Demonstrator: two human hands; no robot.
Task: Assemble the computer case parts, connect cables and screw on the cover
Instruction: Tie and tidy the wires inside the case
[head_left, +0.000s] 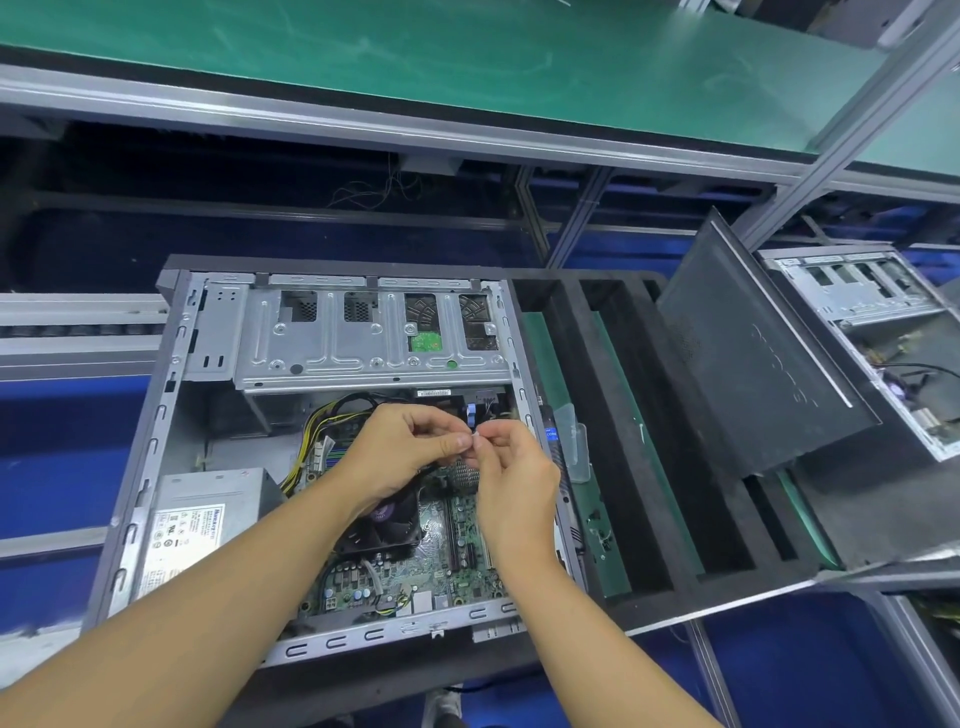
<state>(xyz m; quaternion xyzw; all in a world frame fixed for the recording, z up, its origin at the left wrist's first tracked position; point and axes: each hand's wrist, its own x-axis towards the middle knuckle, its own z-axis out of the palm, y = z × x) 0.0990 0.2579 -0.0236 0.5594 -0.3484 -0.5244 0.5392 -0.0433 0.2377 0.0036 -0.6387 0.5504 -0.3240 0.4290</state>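
Cabling seems your step: left hand (400, 449) and right hand (514, 470) pinch a small white piece (475, 438) above the motherboard (462, 564); seat it next.

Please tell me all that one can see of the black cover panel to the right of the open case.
The cover panel is a flat dark sheet, metal by its look, with a folded rim and a pale line near its right edge. A faint patch of small vent holes shows on it. It is off the computer case and stands tilted, its lower edge on the black foam tray to the right.
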